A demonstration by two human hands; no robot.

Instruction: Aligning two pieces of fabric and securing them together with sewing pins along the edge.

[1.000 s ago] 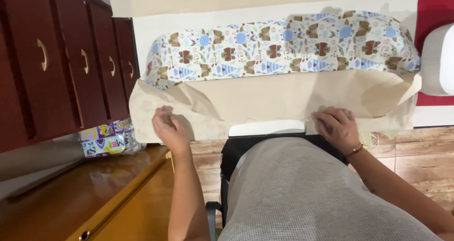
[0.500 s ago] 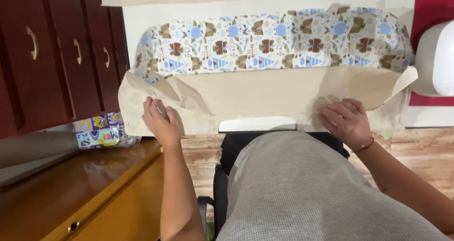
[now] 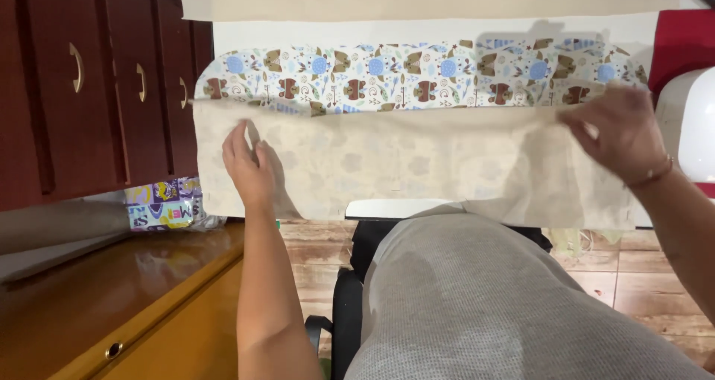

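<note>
Home sewing corner: dark red wooden drawers, printed fabric spread on white table, wood-look tile floor.

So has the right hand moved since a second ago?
Yes. The right hand has gone up from the beige cloth's near edge to the printed fabric, lifting the cloth's edge with it.

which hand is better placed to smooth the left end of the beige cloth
Left, likely: the left hand lies flat on the plain beige cloth near that end, while the right hand pinches its far right edge.
</note>
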